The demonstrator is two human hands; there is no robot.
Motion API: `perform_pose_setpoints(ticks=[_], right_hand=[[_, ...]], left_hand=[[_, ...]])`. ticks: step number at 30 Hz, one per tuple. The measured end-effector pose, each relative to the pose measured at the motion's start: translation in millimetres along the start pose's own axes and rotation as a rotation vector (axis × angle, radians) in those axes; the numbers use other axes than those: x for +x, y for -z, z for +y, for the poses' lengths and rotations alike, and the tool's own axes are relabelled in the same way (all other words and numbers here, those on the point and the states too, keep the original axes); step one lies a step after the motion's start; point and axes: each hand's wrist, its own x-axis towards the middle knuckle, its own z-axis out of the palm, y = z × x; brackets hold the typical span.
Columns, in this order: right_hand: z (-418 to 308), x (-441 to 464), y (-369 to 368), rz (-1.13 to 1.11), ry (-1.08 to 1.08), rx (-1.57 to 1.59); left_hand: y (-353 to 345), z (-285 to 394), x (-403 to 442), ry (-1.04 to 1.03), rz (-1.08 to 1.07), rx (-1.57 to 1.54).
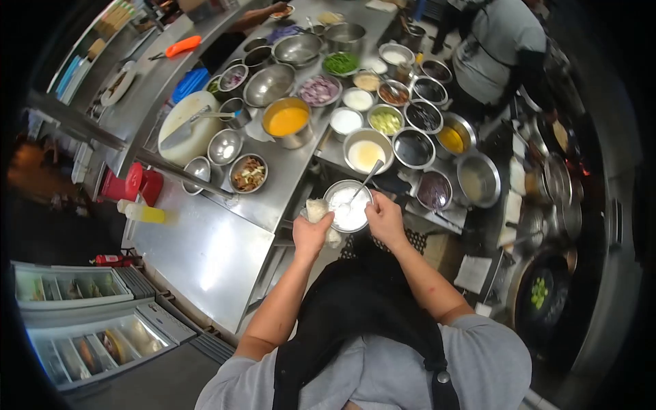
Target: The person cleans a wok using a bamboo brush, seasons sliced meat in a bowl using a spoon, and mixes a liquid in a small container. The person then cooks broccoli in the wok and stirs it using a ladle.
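Observation:
Between my hands is a metal bowl of white powder or paste, with a metal spoon resting in it. My left hand grips the bowl's left rim together with a pale folded cloth. On the right side of the same bowl, my right hand has its fingers closed on the rim. Just beyond the bowl stands a larger pot with a creamy yellow liquid. A dark sauce bowl is to the right of that pot.
Steel counters hold an orange-liquid pot, chopped onions, greens and a cleaver on a round board. Pans line the stove at right. A co-worker stands at the upper right.

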Motion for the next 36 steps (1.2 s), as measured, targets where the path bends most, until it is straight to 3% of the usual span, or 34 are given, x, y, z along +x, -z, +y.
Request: perform_pose_setpoints(ticks=[4, 8, 10, 14, 17, 18, 20, 23, 28, 32, 34, 36], right_hand=[[22.7, -37.5, 28.2, 0.001, 0.043, -0.037], [29.9, -34.4, 73.9, 0.046, -0.136, 0.11], [39.8, -33.7, 92.3, -0.011, -0.135, 0.394], [30.9, -59.1, 144.2, -0.023, -0.085, 0.506], [-4.4, -97.1, 192.9, 0.125, 0.253, -0.01], [-3.0, -109.0, 205.6, 0.141, 0.245, -0.017], [3.3, -130.5, 229.2, 0.27, 0.54, -0.151], [42.1, -159.7, 251.9, 0.39, 0.698, -0.209], [102.7, -188.2, 291.8, 0.439, 0.604, -0.28], [117.6, -199.3, 321.3, 0.646, 0.395, -0.077], [132.8, -201.7, 335.4, 0.684, 0.147, 0.056], [142.0, -199.8, 349.5, 0.716, 0.135, 0.085]], left_hand=[[-16.0, -13.3, -24.5, -0.04, 0.093, 0.319], [-38.9, -7.5, -38.9, -0.106, -0.04, 0.277], [-50.8, 4.2, -46.2, -0.122, -0.1, 0.289], [-85.2, 31.7, -59.0, -0.217, -0.181, 0.376], [-121.5, 41.9, -62.7, -0.232, -0.227, 0.395], [-135.5, 44.8, -63.9, -0.237, -0.246, 0.395], [-164.0, 51.6, -66.6, -0.198, -0.334, 0.309], [-211.7, 49.5, -68.3, -0.195, -0.403, 0.236], [-281.7, 65.3, -101.2, -0.293, -0.444, 0.317], [-329.8, 76.0, -129.8, -0.288, -0.508, 0.454], [-352.7, 82.1, -147.6, -0.328, -0.527, 0.423], [-373.1, 83.3, -161.2, -0.32, -0.559, 0.444]])
